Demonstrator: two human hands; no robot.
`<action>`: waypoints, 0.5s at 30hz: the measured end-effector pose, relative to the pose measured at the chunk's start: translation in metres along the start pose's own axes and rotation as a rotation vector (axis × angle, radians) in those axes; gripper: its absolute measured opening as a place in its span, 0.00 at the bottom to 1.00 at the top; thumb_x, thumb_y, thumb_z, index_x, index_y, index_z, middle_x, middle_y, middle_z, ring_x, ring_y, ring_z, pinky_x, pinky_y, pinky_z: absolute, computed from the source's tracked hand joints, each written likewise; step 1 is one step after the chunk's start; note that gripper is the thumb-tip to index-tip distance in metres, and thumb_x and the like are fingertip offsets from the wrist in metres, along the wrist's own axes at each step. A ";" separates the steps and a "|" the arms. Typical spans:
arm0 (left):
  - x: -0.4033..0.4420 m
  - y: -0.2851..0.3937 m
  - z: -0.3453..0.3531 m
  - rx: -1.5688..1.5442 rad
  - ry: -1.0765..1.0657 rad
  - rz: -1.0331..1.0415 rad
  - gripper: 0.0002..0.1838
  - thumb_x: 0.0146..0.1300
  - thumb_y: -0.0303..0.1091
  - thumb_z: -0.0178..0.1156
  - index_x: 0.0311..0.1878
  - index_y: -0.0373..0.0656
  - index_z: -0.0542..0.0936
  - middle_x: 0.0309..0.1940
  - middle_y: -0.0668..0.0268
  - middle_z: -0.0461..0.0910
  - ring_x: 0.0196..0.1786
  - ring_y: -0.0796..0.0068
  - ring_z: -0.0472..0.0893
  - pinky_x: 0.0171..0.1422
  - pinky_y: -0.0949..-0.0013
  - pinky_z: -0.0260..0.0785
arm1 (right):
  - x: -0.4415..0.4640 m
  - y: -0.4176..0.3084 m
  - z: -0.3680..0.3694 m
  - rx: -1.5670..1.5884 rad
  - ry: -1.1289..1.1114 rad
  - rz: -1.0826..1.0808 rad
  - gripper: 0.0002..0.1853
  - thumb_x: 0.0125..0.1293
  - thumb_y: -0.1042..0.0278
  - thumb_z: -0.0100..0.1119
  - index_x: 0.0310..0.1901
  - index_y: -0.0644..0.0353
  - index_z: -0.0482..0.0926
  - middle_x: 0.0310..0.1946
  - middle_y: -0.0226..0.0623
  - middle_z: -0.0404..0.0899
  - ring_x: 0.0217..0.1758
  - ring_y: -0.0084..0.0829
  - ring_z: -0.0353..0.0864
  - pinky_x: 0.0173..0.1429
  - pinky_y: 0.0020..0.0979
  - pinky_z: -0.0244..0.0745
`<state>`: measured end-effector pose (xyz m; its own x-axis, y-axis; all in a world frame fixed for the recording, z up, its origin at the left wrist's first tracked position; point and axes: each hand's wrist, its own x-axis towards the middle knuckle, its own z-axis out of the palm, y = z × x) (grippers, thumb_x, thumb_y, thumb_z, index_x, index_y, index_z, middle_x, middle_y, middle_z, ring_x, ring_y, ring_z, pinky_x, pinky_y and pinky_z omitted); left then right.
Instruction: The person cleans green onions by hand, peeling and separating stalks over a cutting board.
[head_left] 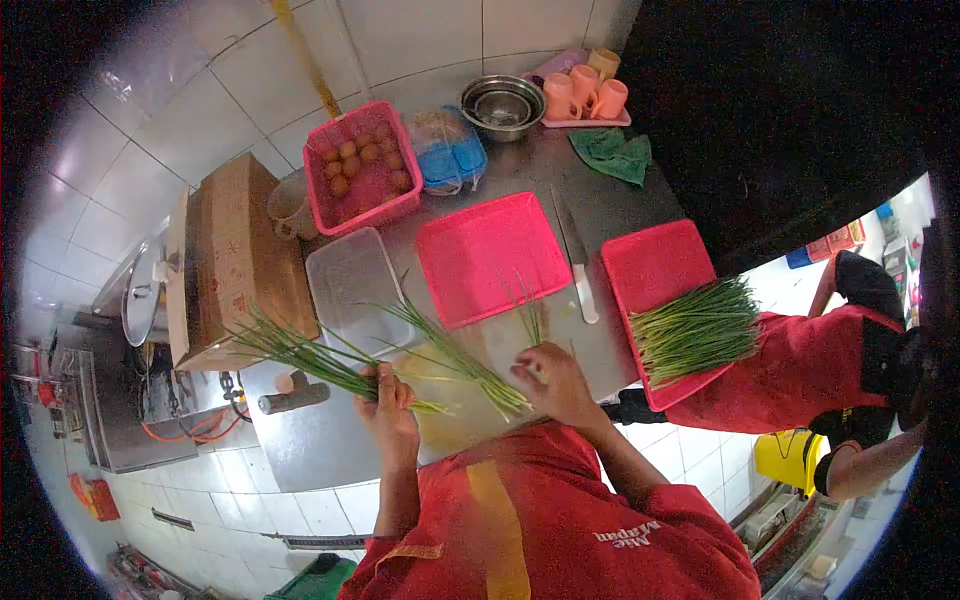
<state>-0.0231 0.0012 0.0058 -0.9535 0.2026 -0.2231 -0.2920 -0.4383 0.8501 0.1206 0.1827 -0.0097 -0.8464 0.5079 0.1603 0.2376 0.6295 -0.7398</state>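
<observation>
The left hand (388, 408) has its grip clenched around a bunch of long chives (305, 358), green tips spreading to the far left and pale ends pointing right, above the near part of the metal counter (600, 205). To its right, a second bundle (455, 355) lies slantwise on the counter between the hands. The right hand (560, 388) is just beside that bundle's pale ends, fingers bent; a few thin stalks (531, 315) show just beyond them, and I cannot tell whether its grip has hold of these.

On the right, a thick heap of chives (695, 330) lies in a red-pink tray (655, 255). Left of that tray, a white-handled knife (578, 262) lies beside a bright pink tray (492, 255). Farther left are a translucent plastic container (355, 275) and a cardboard box (245, 255). A pink basket (370, 218) of brown eggs (360, 160) stands at the far left, with nested metal bowls (503, 108) at the far side.
</observation>
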 end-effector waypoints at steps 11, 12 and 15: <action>0.001 0.004 0.000 -0.037 0.015 0.005 0.04 0.65 0.27 0.55 0.40 0.46 0.70 0.21 0.76 0.65 0.18 0.88 0.58 0.23 0.78 0.51 | 0.003 -0.026 0.017 0.312 -0.400 0.039 0.09 0.59 0.72 0.54 0.41 0.63 0.78 0.33 0.47 0.80 0.41 0.46 0.79 0.49 0.42 0.73; 0.000 0.004 -0.003 -0.065 0.038 -0.001 0.04 0.65 0.28 0.56 0.41 0.47 0.70 0.22 0.76 0.66 0.19 0.87 0.58 0.23 0.78 0.52 | 0.000 -0.029 0.016 0.310 -0.402 -0.035 0.09 0.58 0.73 0.53 0.40 0.63 0.78 0.33 0.47 0.80 0.41 0.46 0.79 0.48 0.42 0.73; -0.002 -0.002 -0.012 -0.108 0.082 -0.003 0.05 0.65 0.28 0.56 0.42 0.47 0.71 0.23 0.76 0.67 0.20 0.87 0.59 0.24 0.79 0.52 | -0.012 -0.020 0.021 0.301 -0.377 -0.097 0.10 0.56 0.75 0.52 0.40 0.62 0.78 0.35 0.45 0.80 0.42 0.46 0.79 0.48 0.42 0.73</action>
<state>-0.0218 -0.0082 -0.0013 -0.9543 0.1334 -0.2674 -0.2966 -0.5302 0.7943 0.1163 0.1515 -0.0107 -0.9846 0.1718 0.0308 0.0481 0.4368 -0.8983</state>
